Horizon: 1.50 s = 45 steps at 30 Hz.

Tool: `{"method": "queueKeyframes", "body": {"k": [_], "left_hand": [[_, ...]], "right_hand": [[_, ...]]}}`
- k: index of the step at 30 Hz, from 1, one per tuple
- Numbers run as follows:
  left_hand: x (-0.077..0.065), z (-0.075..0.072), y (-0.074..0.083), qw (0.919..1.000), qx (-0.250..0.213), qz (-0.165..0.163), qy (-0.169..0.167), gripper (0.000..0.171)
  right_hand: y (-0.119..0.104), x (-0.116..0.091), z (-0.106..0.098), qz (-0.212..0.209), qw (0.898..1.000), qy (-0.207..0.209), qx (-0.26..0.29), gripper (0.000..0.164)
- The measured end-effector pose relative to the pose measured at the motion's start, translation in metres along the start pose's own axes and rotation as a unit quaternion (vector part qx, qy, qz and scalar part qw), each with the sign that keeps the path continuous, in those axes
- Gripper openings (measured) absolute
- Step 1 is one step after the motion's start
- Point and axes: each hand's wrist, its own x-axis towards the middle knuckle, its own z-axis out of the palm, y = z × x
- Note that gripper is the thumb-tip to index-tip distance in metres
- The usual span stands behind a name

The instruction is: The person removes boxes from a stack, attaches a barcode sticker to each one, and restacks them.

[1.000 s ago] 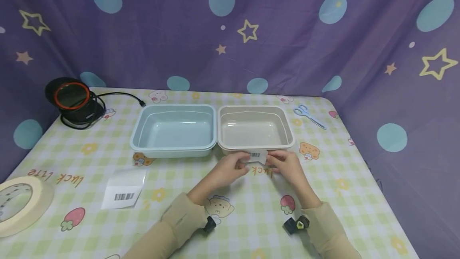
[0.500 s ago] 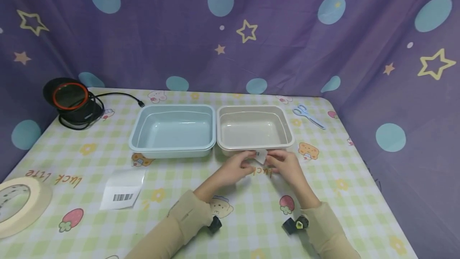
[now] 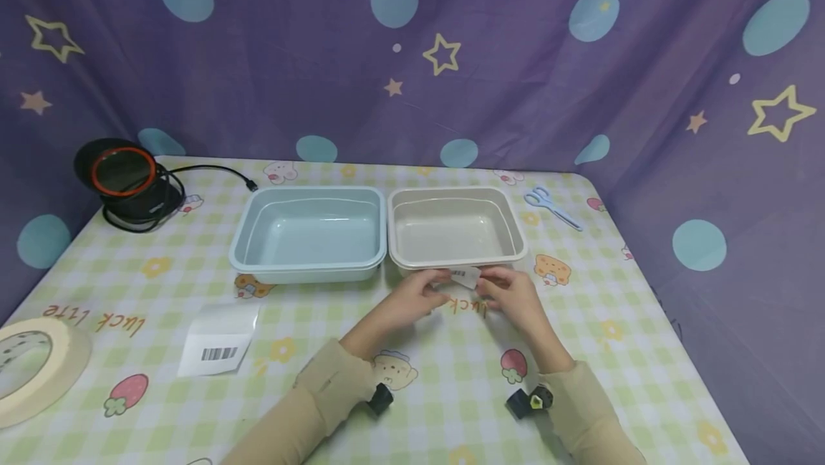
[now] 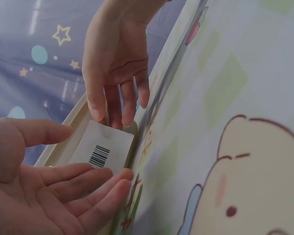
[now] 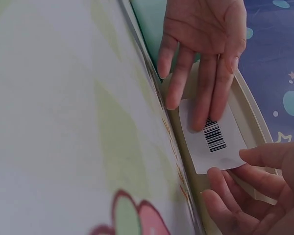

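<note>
A white barcode label [image 3: 465,277] lies against the front wall of the beige basin [image 3: 455,225]. My right hand [image 3: 515,298] pinches one end of it, thumb on the face and fingers behind, as the right wrist view shows. From the other side my left hand [image 3: 406,301] reaches across with nearly straight fingers [image 5: 206,100]. Two of their tips rest on the label [image 5: 208,159] beside the printed bars, while the thumb [image 4: 46,131] stays apart from it. In the head view the left fingers cover part of the label.
To the left stands a light blue basin [image 3: 309,232], beside the beige one. A backing sheet with another barcode label [image 3: 219,350] lies front left, near a roll of masking tape [image 3: 67,361]. Blue scissors [image 3: 554,208] lie back right; a black corded device [image 3: 132,185] stands back left.
My left fingers slid right over the label, covering most of the barcode, then drew back slightly left, showing more of it. My right hand stayed nearly still, holding its end.
</note>
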Motion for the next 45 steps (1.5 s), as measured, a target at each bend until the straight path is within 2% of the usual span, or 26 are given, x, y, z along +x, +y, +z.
{"method": "queueKeyframes", "body": {"k": [4,9,15,17,19,23,26,35,45], "left_hand": [[0.0013,-0.0018,-0.0022,0.9998,0.002,-0.021,-0.003,0.046],[0.0019,-0.0020,-0.0038,0.9996,-0.002,-0.030,-0.002,0.044],[0.0047,-0.0019,-0.0062,0.9983,-0.035,-0.047,-0.007,0.044],[0.0056,-0.0020,-0.0071,0.9978,-0.044,-0.049,-0.006,0.043],[0.0059,-0.0023,-0.0073,0.9974,-0.051,-0.051,-0.006,0.043],[0.0055,-0.0027,-0.0077,0.9976,-0.053,-0.045,-0.005,0.044],[0.0057,-0.0029,-0.0078,0.9977,-0.053,-0.042,-0.008,0.044],[0.0058,-0.0041,-0.0066,0.9970,-0.056,-0.052,-0.011,0.044],[0.0054,-0.0040,-0.0064,0.9968,-0.056,-0.057,-0.011,0.044]], "right_hand": [[-0.0012,-0.0005,-0.0006,-0.002,1.000,-0.005,0.005,0.031],[-0.0012,-0.0010,-0.0010,0.000,1.000,0.004,-0.001,0.030],[-0.0033,-0.0019,-0.0023,0.011,1.000,0.019,-0.018,0.021],[-0.0042,-0.0018,-0.0021,0.000,1.000,-0.001,-0.021,0.020],[-0.0049,-0.0013,-0.0016,-0.027,0.999,-0.045,-0.015,0.023],[-0.0052,0.0011,0.0013,-0.071,0.986,-0.147,0.026,0.032],[-0.0033,0.0040,0.0033,-0.073,0.979,-0.180,0.059,0.036],[0.0009,0.0078,0.0013,-0.049,0.981,-0.171,0.080,0.040],[0.0026,0.0067,-0.0028,0.007,0.985,-0.140,0.105,0.040]]}}
